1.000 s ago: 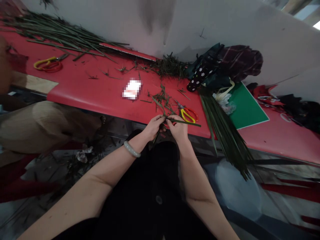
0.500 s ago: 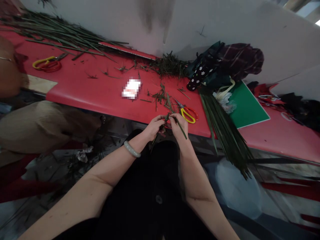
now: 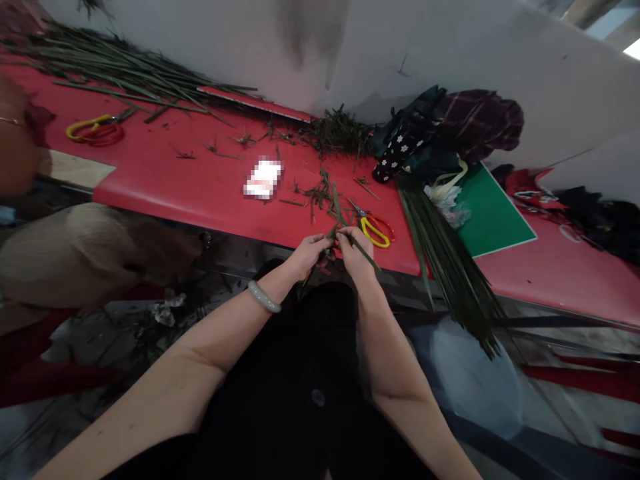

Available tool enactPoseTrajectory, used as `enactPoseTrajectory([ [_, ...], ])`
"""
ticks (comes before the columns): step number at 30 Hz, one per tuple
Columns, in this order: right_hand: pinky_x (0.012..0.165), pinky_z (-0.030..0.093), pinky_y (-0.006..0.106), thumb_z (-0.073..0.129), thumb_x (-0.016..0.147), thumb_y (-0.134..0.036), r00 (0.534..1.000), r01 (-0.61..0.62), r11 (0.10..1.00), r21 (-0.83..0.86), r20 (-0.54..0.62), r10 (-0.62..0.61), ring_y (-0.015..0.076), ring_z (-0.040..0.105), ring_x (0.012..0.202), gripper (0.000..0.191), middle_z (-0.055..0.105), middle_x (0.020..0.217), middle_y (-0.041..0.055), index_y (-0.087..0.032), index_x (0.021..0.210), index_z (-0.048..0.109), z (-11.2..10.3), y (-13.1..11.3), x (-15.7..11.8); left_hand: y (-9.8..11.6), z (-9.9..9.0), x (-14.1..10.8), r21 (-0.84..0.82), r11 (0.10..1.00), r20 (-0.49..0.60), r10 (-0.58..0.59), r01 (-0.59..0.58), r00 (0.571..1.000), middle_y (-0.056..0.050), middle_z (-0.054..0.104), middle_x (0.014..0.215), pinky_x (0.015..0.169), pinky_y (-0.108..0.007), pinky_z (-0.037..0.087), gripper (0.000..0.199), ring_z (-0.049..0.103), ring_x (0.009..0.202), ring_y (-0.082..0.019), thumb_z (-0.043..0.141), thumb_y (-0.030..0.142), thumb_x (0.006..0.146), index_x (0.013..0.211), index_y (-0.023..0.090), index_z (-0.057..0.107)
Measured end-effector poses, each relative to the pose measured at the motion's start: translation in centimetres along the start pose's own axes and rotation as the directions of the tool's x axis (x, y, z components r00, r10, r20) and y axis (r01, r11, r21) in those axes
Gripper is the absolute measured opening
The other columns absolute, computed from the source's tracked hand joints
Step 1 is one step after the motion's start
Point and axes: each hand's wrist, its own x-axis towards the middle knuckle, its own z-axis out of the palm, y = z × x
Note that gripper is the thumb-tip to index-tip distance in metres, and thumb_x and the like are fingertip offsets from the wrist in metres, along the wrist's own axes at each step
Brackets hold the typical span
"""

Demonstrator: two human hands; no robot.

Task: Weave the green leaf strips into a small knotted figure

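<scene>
At the front edge of the red tabletop (image 3: 200,193), my left hand (image 3: 313,255) pinches green leaf strips (image 3: 334,232) that cross one another. My right hand (image 3: 357,251) closes its thumb and fingers on the same strips, close beside the left; one strip end slants out over the back of it. Another end points up and away over the table. How the strips are folded is too small to make out. Just beyond my right hand lie scissors (image 3: 375,230) with one yellow and one red handle. Leaf scraps (image 3: 320,193) are scattered ahead of my hands.
On the right, a bundle of long leaves (image 3: 450,267) hangs over the edge beside a green board (image 3: 500,220). Bags and cloth (image 3: 460,127) lie against the wall. Left are more scissors (image 3: 97,130), a leaf pile (image 3: 110,67) and another person's arm (image 3: 15,140).
My hands stay nearly in place, my right hand shifting slightly. The strip over my right hand now reaches farther right, and a strip end stands out more clearly above my fingers.
</scene>
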Motion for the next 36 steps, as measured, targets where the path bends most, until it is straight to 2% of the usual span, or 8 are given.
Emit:
enactPoseTrajectory([
  [7, 0.065, 0.046, 0.028, 0.048, 0.075, -0.03, 0.997, -0.008, 1.0, -0.01, 0.081, 0.009, 0.0151, 0.058, 0.066, 0.015, 0.063, 0.07, 0.0014, -0.02, 0.076, 0.06, 0.0, 0.1, -0.3, -0.4, 0.0, 0.3, 0.071, 0.984, -0.16, 0.172, -0.162, 0.972, 0.003, 0.054, 0.056, 0.044, -0.016, 0.037, 0.005, 0.047, 0.044, -0.004, 0.054, 0.012, 0.065, 0.07, 0.013, 0.056],
  [13, 0.057, 0.047, 0.026, 0.047, 0.076, -0.031, 0.995, -0.096, 0.986, 0.136, 0.038, 0.091, 0.0115, 0.056, 0.056, 0.018, 0.061, 0.074, 0.001, -0.019, 0.085, 0.057, 0.2, 0.4, -0.6, 0.3, 0.0, 0.4, -0.026, 0.994, -0.148, 0.105, -0.11, 0.983, 0.003, 0.051, 0.051, 0.039, -0.017, 0.029, 0.006, 0.041, 0.039, -0.003, 0.05, 0.009, 0.063, 0.064, 0.013, 0.054],
  [15, 0.057, 0.047, 0.026, 0.048, 0.075, -0.031, 0.994, -0.108, 0.977, 0.182, 0.043, 0.102, 0.011, 0.055, 0.056, 0.017, 0.06, 0.071, 0.0003, -0.019, 0.083, 0.056, 0.2, 0.7, -0.5, 0.3, 0.1, 0.3, -0.033, 0.996, -0.115, 0.076, -0.08, 0.991, 0.004, 0.046, 0.047, 0.037, -0.016, 0.024, 0.001, 0.038, 0.037, -0.002, 0.054, 0.013, 0.063, 0.062, 0.012, 0.054],
  [18, 0.056, 0.046, 0.026, 0.05, 0.073, -0.031, 0.993, -0.117, 0.96, 0.253, 0.035, 0.111, 0.0103, 0.053, 0.055, 0.015, 0.058, 0.069, -0.0008, -0.019, 0.081, 0.055, 0.2, 1.2, -0.5, 0.3, 0.1, 0.2, -0.011, 0.997, -0.089, 0.078, -0.079, 0.993, 0.005, 0.044, 0.046, 0.037, -0.016, 0.021, 0.01, 0.035, 0.037, -0.002, 0.06, 0.021, 0.064, 0.062, 0.013, 0.053],
  [25, 0.052, 0.045, 0.025, 0.053, 0.068, -0.029, 0.972, -0.209, 0.891, 0.403, -0.015, 0.235, 0.0091, 0.053, 0.05, 0.015, 0.055, 0.064, -0.0034, -0.019, 0.079, 0.052, 0.3, 2.0, -0.3, -0.1, -0.3, 0.2, 0.0, 0.999, -0.159, 0.046, -0.047, 0.986, 0.003, 0.05, 0.047, 0.04, -0.017, 0.031, 0.01, 0.044, 0.038, -0.004, 0.057, 0.016, 0.065, 0.058, 0.013, 0.051],
  [31, 0.049, 0.043, 0.023, 0.057, 0.066, -0.036, 0.939, -0.291, 0.844, 0.452, -0.035, 0.342, 0.0099, 0.051, 0.051, 0.026, 0.055, 0.061, -0.0039, -0.019, 0.085, 0.054, 0.9, 1.2, -0.8, -0.3, -0.2, 0.1, -0.068, 0.998, -0.104, 0.01, -0.017, 0.994, -0.001, 0.058, 0.055, 0.045, -0.018, 0.037, 0.008, 0.054, 0.046, -0.007, 0.057, 0.019, 0.066, 0.064, 0.013, 0.052],
  [34, 0.047, 0.04, 0.022, 0.057, 0.066, -0.042, 0.932, -0.34, 0.856, 0.389, 0.016, 0.362, 0.0092, 0.048, 0.05, 0.025, 0.052, 0.056, -0.0035, -0.017, 0.07, 0.055, 1.2, 1.2, -1.0, -0.3, 0.1, 0.2, -0.095, 0.993, -0.104, 0.061, -0.071, 0.993, 0.0, 0.059, 0.056, 0.048, -0.018, 0.038, 0.01, 0.055, 0.049, -0.007, 0.06, 0.018, 0.063, 0.066, 0.013, 0.052],
  [36, 0.046, 0.039, 0.022, 0.056, 0.067, -0.044, 0.92, -0.364, 0.863, 0.351, -0.007, 0.392, 0.009, 0.045, 0.047, 0.028, 0.049, 0.05, -0.0038, -0.017, 0.061, 0.051, 1.3, 1.3, -0.9, -0.4, 0.3, 0.2, -0.113, 0.989, -0.132, 0.081, -0.096, 0.988, 0.002, 0.057, 0.053, 0.048, -0.018, 0.038, 0.012, 0.054, 0.049, -0.006, 0.061, 0.017, 0.06, 0.064, 0.013, 0.05],
])
